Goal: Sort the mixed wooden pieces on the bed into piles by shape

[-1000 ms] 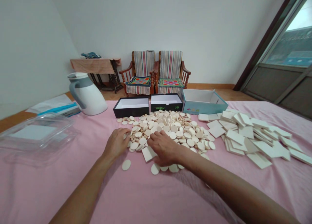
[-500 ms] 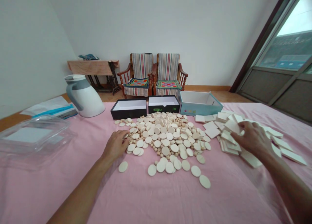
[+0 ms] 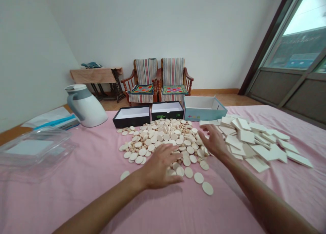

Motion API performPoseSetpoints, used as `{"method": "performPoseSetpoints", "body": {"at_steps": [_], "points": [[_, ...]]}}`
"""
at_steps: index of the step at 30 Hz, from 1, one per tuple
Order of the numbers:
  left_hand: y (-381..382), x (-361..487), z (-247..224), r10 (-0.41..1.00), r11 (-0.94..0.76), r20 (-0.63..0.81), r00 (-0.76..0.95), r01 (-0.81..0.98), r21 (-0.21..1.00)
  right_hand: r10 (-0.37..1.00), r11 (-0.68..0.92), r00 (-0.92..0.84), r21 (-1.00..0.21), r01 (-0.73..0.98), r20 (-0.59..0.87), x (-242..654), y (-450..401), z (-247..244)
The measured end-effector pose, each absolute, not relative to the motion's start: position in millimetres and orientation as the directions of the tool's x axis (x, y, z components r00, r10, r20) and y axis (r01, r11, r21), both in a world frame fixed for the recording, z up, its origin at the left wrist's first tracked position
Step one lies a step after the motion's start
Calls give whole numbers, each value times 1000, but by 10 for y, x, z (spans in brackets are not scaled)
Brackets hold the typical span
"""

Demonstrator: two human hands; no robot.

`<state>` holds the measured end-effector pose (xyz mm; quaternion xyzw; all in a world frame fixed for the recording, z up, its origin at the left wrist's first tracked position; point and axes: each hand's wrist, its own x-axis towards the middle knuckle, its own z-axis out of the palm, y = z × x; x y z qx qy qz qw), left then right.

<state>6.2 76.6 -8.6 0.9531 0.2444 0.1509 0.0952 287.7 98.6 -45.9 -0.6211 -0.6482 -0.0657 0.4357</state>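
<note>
A heap of pale round wooden discs [image 3: 142, 151] mixed with small wooden beads lies on the pink cloth. Over the front of this heap is my left hand [image 3: 163, 166], fingers spread, covering some discs; no held piece shows. My right hand [image 3: 215, 140] is at the heap's right edge, thumb and fingers apart with nothing visible between them. To its right lies a loose pile of flat square wooden pieces [image 3: 247, 137]. Several discs, such as one round disc [image 3: 207, 188], lie apart in front.
Behind the heap stand two open black boxes [image 3: 131, 121] [image 3: 166, 115] and an open light-blue box [image 3: 205, 115]. At the left are a white and grey jug [image 3: 90, 108], a clear plastic container [image 3: 33, 162] and a blue packet [image 3: 57, 122]. Two wooden chairs [image 3: 173, 74] stand by the wall.
My left hand has moved right, from the heap's left edge to its front. My right hand has left the square pieces and moved left to the discs. The view has shifted slightly.
</note>
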Motion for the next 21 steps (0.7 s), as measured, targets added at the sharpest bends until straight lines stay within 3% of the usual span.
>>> {"method": "performPoseSetpoints", "body": {"at_steps": [3, 6, 14, 21], "points": [[558, 530, -122, 262, -955, 198, 944, 225, 192, 719, 258, 195, -516, 817, 668, 2725, 1041, -595], [499, 852, -241, 142, -988, 179, 974, 128, 90, 732, 240, 207, -530, 813, 649, 2774, 1011, -694], [746, 1012, -412, 258, -952, 243, 935, 289, -102, 796, 161, 228, -560, 813, 560, 2830, 941, -738], [976, 684, -365, 361, -898, 281, 889, 413, -154, 798, 167, 206, -536, 827, 566, 2781, 887, -713]]}}
